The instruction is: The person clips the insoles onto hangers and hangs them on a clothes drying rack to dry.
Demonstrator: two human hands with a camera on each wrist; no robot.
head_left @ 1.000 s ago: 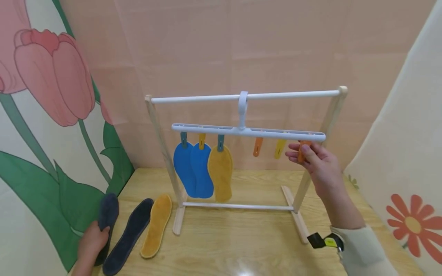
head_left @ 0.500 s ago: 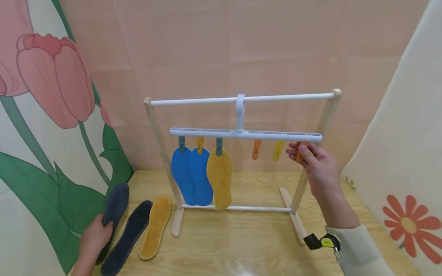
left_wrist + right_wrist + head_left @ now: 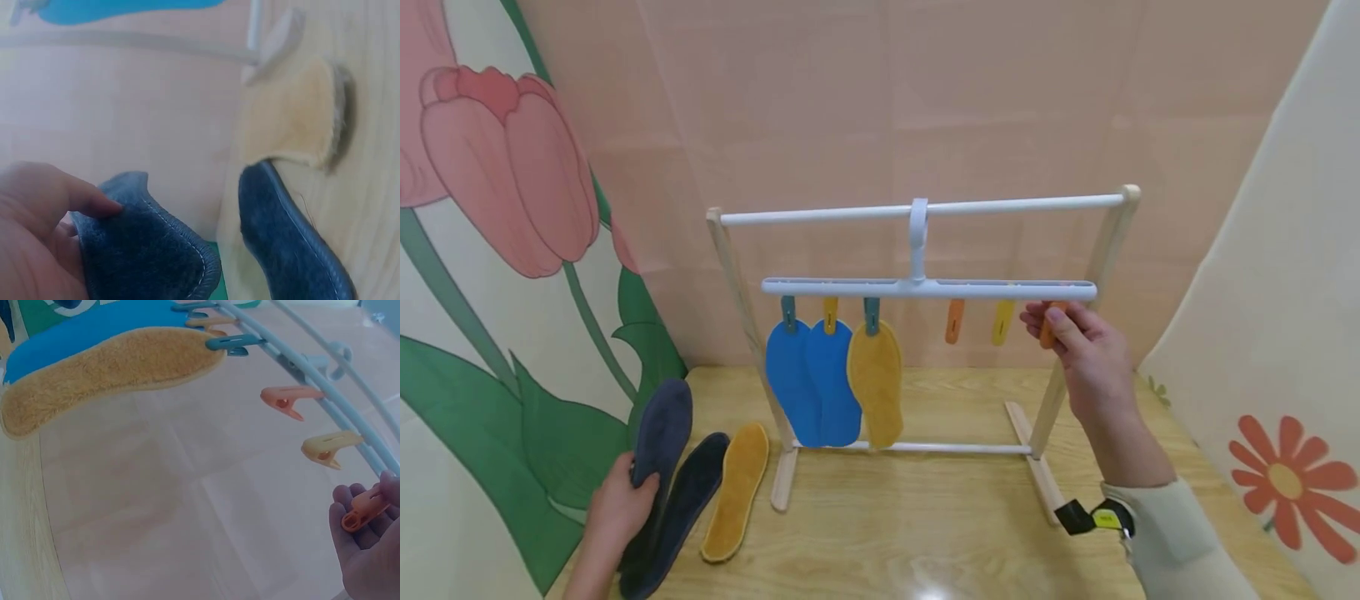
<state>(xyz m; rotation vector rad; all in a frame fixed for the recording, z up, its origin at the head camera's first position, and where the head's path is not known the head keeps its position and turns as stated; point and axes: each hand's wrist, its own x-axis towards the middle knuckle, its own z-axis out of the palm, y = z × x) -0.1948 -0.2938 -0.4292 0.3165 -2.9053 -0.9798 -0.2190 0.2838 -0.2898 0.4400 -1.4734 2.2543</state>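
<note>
insole (image 3: pixel 664 418) pinched in the left hand (image 3: pixel 625 500) partly hides its dark twin (image 3: pixel 697 477) on the table (image 3: pixel 880 533). right hand (image 3: pixel 1093 354) pinches an orange peg (image 3: pixel 369 503) under the hanger (image 3: pixel 1000 290); a yellow peg (image 3: pixel 1003 323) hangs just beside.

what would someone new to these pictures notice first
Probably the two bright blue insoles, hanging overlapped from the left half of the pale hanger. Next, the left hand holding a dark insole at lower left, and the right hand pinching an orange clip at the hanger's right end.

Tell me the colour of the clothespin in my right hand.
The clothespin is orange, best seen in the right wrist view.
</note>
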